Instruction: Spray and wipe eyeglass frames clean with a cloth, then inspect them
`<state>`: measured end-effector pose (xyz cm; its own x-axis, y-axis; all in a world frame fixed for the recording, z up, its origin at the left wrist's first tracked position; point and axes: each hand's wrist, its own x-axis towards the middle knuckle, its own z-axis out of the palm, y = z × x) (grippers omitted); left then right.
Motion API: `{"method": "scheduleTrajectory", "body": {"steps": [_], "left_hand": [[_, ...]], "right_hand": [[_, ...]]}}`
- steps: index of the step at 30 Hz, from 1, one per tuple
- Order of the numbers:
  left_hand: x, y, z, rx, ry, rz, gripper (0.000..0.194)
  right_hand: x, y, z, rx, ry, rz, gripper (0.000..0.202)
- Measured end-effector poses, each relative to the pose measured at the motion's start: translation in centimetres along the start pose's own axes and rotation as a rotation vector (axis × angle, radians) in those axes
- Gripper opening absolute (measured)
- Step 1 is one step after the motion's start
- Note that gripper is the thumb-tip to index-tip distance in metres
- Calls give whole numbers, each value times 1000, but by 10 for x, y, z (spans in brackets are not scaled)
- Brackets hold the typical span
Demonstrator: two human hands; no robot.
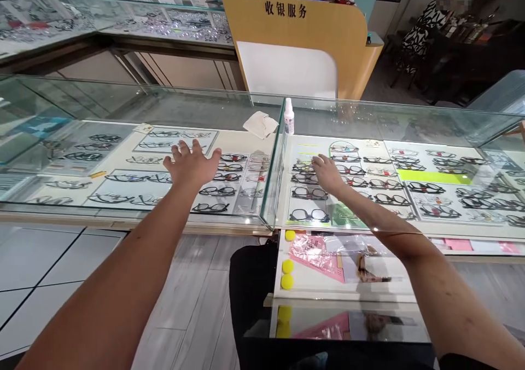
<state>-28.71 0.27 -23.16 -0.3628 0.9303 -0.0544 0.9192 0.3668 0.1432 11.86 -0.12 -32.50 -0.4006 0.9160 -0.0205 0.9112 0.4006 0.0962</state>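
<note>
eyeglass shop on my feed, with a wooden cashier desk (295, 28) at the back and a person in a patterned top (426, 30) off in the far right corner. up close are two glass-topped cases side by side, a left display case (102, 217) and a right display case (455, 238), with rows of frames under the glass.

the left hand (192, 165) is spread wide, palm down over the left case, fingers apart and nothing in it that i can see. nearest its thumb are dark-rimmed eyeglasses (226, 177) in a column. the right hand (329, 177) is over the right case, fingers closer together. its underside is hidden, so i can't tell if it's got hold of anything. round-lensed eyeglasses (309, 215) lie nearer the front edge. the hands are well apart, and i can't tell from here if either is actually touching the glass.

progress-wise: frames are laid out in rows, and the white spray bottle (289, 119) stands by the seam with a pale cloth (260, 125) just beside it, neither in hand. what's finished or left, i honestly can't read from this view.
</note>
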Motion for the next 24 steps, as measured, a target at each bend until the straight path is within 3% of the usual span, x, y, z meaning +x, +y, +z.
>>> {"method": "scheduleTrajectory", "body": {"steps": [5, 13, 18, 24], "left_hand": [[-4, 3, -4, 11, -12, -13, 104], [-5, 4, -6, 29, -20, -36, 102], [-4, 3, -5, 10, -20, -48, 107], [-3, 2, -4, 1, -14, -38, 106]], "right_hand": [[63, 27, 14, -16, -5, 1, 59], [134, 37, 43, -8, -122, 70, 51], [148, 44, 57, -10, -182, 112, 54], [141, 52, 59, -4, -166, 126, 62]]}}
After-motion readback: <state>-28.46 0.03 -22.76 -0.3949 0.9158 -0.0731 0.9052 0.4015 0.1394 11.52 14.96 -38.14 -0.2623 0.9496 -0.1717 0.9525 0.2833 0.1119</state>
